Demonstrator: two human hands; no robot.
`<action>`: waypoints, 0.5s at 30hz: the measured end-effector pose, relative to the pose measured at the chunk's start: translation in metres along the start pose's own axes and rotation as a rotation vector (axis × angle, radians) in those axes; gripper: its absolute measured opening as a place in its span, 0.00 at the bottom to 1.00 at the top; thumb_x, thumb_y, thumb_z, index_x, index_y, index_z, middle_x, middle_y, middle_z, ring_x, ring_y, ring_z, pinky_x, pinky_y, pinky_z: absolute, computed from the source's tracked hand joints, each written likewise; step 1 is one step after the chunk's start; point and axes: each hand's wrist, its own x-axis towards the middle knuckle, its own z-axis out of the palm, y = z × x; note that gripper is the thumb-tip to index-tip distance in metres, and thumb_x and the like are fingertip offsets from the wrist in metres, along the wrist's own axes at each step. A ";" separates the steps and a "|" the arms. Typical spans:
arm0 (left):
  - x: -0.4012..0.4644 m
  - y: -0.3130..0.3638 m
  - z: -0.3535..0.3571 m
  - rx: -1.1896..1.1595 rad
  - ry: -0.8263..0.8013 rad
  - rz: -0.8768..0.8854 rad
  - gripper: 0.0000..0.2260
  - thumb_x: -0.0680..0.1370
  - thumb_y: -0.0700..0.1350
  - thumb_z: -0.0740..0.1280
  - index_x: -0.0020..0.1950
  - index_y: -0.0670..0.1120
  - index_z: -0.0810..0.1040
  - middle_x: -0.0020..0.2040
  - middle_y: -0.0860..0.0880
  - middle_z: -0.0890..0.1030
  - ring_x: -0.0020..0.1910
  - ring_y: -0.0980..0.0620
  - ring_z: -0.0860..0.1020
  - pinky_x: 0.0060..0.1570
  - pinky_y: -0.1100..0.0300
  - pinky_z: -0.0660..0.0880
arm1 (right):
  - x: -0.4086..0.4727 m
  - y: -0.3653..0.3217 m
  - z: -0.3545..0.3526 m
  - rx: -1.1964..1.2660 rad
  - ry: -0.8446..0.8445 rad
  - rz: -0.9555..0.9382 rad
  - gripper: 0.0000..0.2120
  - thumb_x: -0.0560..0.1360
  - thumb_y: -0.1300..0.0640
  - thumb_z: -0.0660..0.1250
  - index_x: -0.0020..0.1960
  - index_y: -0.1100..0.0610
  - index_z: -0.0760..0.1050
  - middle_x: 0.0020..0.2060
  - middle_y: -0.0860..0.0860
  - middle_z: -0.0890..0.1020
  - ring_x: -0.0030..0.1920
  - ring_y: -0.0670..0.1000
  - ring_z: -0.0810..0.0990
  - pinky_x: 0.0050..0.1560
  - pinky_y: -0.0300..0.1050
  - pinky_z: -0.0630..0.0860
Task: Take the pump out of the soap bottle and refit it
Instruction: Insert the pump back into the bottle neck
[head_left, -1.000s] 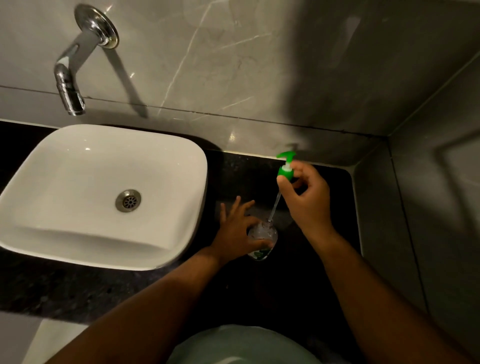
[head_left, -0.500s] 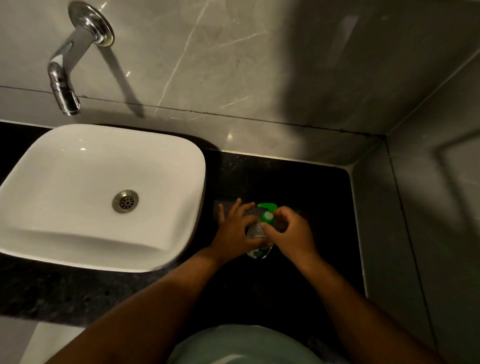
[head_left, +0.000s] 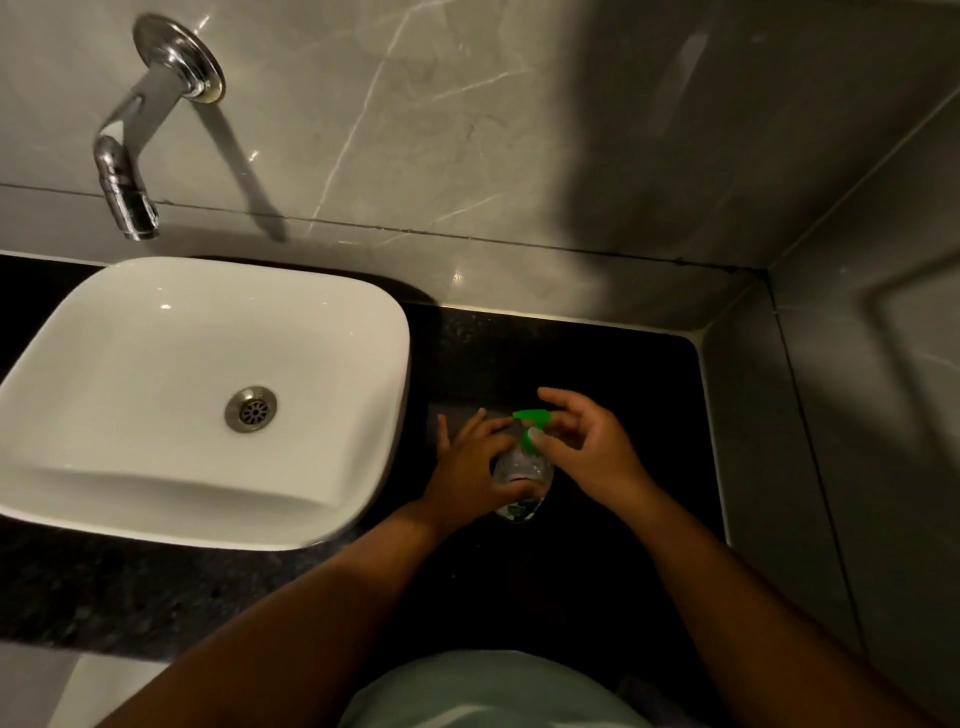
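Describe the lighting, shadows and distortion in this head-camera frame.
Head view: dim, warm light; the tap throws a hard diagonal shadow on the glossy wall, which shows small glints; a broad shadow darkens the right corner; the black counter swallows detail around the soap bottle; wide-angle bending curves the sink.

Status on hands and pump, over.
Left hand gripping soap bottle. Right hand fingers around green pump, seated on the neck. Nothing in the way.

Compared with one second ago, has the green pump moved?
Yes. The pump came down toward the bottle on the counter, away from the back wall.
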 end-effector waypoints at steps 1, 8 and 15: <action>0.000 -0.001 0.001 0.006 -0.001 0.005 0.36 0.65 0.73 0.66 0.68 0.58 0.72 0.73 0.58 0.67 0.77 0.54 0.52 0.67 0.42 0.26 | 0.002 0.000 0.001 -0.038 0.015 -0.002 0.26 0.71 0.61 0.74 0.65 0.50 0.72 0.52 0.52 0.83 0.52 0.48 0.82 0.56 0.50 0.80; -0.002 0.003 0.007 -0.045 0.023 -0.013 0.30 0.63 0.72 0.68 0.60 0.58 0.78 0.72 0.57 0.70 0.76 0.54 0.55 0.69 0.40 0.29 | 0.000 0.008 0.017 -0.163 0.130 0.031 0.29 0.64 0.51 0.79 0.61 0.49 0.72 0.53 0.46 0.77 0.52 0.44 0.77 0.47 0.33 0.73; -0.005 0.001 0.001 -0.011 0.035 -0.042 0.35 0.63 0.73 0.67 0.65 0.57 0.75 0.71 0.59 0.69 0.76 0.56 0.55 0.68 0.42 0.28 | -0.010 0.016 0.013 -0.027 0.118 -0.014 0.28 0.68 0.64 0.75 0.64 0.49 0.71 0.52 0.47 0.81 0.51 0.37 0.80 0.54 0.36 0.79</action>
